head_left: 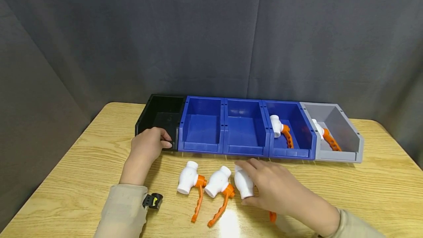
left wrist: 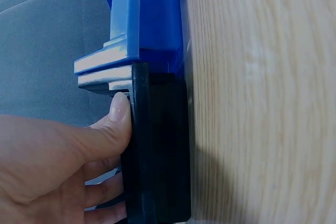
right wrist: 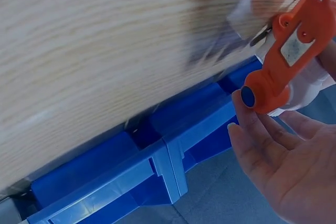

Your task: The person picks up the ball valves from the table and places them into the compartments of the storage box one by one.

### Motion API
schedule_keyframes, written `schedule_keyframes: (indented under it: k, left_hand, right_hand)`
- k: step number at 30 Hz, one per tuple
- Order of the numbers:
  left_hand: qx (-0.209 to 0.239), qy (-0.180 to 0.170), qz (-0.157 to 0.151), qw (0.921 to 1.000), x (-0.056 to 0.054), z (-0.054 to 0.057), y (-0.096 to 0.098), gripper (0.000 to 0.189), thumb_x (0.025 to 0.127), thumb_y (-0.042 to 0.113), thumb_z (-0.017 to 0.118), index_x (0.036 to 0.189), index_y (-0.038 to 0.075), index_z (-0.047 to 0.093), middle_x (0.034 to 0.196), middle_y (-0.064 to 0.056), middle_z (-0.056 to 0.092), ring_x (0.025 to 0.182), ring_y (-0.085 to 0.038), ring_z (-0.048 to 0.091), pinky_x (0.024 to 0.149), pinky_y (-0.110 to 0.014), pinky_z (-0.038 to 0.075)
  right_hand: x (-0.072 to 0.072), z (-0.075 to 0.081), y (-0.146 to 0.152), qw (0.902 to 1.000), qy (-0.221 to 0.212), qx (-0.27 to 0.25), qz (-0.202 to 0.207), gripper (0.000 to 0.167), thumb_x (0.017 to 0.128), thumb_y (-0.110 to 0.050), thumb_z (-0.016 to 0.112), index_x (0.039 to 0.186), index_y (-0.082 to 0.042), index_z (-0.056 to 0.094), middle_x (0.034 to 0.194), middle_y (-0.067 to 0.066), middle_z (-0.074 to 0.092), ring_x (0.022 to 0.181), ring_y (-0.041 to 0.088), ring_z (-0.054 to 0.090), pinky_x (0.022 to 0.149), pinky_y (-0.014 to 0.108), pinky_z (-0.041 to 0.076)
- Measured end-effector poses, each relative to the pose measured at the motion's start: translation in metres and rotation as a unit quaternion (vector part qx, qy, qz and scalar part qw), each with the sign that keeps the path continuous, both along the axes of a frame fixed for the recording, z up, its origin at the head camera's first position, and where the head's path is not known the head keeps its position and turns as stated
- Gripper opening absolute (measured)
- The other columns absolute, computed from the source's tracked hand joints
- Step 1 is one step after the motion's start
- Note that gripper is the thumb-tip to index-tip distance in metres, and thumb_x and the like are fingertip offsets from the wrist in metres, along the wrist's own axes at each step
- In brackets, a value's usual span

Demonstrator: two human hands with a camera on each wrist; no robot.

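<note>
My left hand (head_left: 150, 143) rests at the front rim of the black bin (head_left: 140, 121). The left wrist view shows its thumb against the rim (left wrist: 140, 145), with the other fingers loosely bent beside it and partly hidden. With thumb and fingers at its two ends, my right hand (head_left: 275, 184) grips a white ball valve (head_left: 243, 184) low at the table. That valve's orange lever (right wrist: 299, 45) shows in the right wrist view. Left of it lie a second ball valve (head_left: 218, 182) and a third ball valve (head_left: 187, 178), levers towards me.
Three blue bins (head_left: 203, 146) stand in a row beside the black one, with a grey bin (head_left: 340, 156) at the right end. One ball valve (head_left: 275, 126) lies in the rightmost blue bin, another (head_left: 325, 135) in the grey bin. A dark curtain (head_left: 211, 36) hangs behind.
</note>
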State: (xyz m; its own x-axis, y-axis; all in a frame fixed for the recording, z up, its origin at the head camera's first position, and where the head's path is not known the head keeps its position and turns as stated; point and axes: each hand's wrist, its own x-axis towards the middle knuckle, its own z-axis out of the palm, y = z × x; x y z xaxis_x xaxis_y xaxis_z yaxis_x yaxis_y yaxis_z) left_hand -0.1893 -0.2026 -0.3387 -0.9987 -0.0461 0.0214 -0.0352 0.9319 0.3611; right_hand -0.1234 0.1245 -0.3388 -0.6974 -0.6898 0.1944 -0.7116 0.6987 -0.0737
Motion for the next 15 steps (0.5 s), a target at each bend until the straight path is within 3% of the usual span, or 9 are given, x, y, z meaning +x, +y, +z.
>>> schedule_keyframes:
  k: [5,15]
  left_hand:
    - [0.000,-0.001,0.001,1.0000,0.000,0.000,0.001,0.014,0.089,0.022,0.073,0.096,0.010,0.075,0.098,-0.009,0.073,0.091,-0.032,0.066,0.076,-0.050,0.050]
    - [0.000,0.000,0.002,1.0000,0.001,0.001,0.001,0.014,0.089,0.022,0.074,0.096,0.010,0.075,0.097,-0.009,0.073,0.090,-0.031,0.066,0.075,-0.050,0.049]
  right_hand:
    - [-0.001,0.003,0.000,1.0000,-0.002,-0.001,-0.005,0.089,0.066,-0.048,0.089,0.137,-0.006,0.055,0.117,0.009,0.065,0.095,0.028,0.067,0.084,0.046,0.054]
    - [-0.004,0.011,0.000,0.9998,0.013,-0.010,-0.009,0.085,0.066,-0.045,0.090,0.134,-0.007,0.057,0.107,0.005,0.066,0.078,0.019,0.064,0.070,0.041,0.056]
